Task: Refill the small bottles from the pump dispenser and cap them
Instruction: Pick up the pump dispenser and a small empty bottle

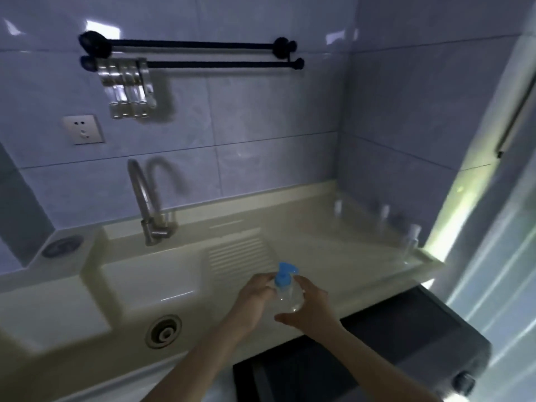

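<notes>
A clear pump dispenser (pixel 287 294) with a blue pump head stands at the front of the cream counter (pixel 333 256), just right of the ribbed drainboard. My left hand (pixel 255 297) curls round its left side near the blue collar. My right hand (pixel 310 303) wraps round its right side and base. Three small clear bottles stand apart along the counter's right side: one at the back (pixel 338 207), one further right (pixel 384 214) and one near the right edge (pixel 412 236). The picture is blurred, so whether they have caps is unclear.
A cream sink (pixel 150 288) with a round drain lies at the left, and a metal tap (pixel 145 204) rises behind it. A dark appliance (pixel 377 352) sits below the counter's front edge. On the tiled wall are towel bars, hooks and a socket.
</notes>
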Demonstrator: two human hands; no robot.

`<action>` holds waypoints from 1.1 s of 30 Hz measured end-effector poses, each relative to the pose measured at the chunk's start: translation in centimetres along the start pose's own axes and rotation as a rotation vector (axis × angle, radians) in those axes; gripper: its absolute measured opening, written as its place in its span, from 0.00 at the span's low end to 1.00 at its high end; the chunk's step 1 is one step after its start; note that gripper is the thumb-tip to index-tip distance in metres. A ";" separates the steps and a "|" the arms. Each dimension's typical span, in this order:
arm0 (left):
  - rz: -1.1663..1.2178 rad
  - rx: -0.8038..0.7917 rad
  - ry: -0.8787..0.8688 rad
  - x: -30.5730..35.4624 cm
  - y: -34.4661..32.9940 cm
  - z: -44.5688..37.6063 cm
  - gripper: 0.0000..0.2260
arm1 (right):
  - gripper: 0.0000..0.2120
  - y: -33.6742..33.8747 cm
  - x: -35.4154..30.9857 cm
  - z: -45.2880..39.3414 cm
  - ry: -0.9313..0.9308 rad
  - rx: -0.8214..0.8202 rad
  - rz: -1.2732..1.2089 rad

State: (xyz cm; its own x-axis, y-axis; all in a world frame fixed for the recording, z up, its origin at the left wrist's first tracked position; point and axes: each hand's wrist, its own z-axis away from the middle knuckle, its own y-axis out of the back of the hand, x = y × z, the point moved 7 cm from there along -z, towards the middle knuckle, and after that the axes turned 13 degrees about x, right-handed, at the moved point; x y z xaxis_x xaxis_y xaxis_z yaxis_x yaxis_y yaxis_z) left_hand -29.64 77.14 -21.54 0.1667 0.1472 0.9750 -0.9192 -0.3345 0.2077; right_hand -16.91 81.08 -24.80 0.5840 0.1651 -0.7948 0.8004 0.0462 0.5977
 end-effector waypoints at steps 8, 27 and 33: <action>0.025 -0.132 -0.042 1.1 -9.5 -1.8 0.10 | 0.45 6.6 6.2 -2.6 -0.058 0.050 0.109; 0.021 0.060 0.081 -3.0 -12.8 -16.3 0.17 | 0.41 3.1 10.0 -18.5 0.099 -0.234 0.162; 0.149 0.229 0.255 -4.0 -13.8 -16.9 0.12 | 0.35 2.7 10.6 -20.3 0.241 -0.367 0.071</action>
State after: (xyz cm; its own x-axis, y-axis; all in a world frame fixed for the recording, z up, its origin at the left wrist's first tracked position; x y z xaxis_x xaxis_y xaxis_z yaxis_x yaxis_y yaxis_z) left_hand -23.60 96.89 -29.64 -0.0837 0.2981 0.9509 -0.8181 -0.5654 0.1052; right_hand -11.24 102.92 -29.48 0.5531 0.4032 -0.7291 0.6330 0.3656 0.6824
